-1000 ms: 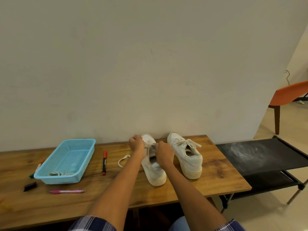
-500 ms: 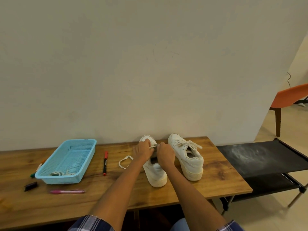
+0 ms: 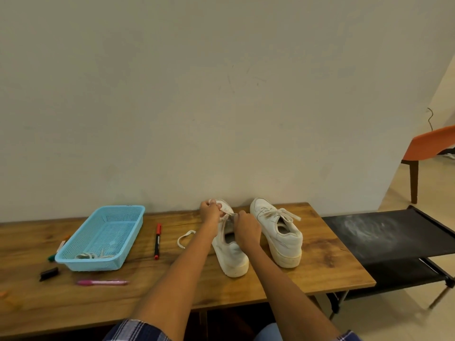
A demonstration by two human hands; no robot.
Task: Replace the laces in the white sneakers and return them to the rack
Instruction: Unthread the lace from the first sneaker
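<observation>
1. Left hand (image 3: 209,214) and right hand (image 3: 247,226) both pinch the lace (image 3: 227,212) over the near sneaker (image 3: 230,252).
2. Second sneaker (image 3: 278,232) sits just right of the fingers, wall right behind, open table (image 3: 320,262) toward the right edge.

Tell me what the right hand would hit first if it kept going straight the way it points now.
Probably the lace it pinches, then the toe of the left sneaker; the right hand points forward and leftward, toward the left hand. Depth is unclear.

table (image 3: 320,262) wood | on it: basket (image 3: 134,216), sneakers (image 3: 283,239), markers (image 3: 157,239), pen (image 3: 102,282)
</observation>
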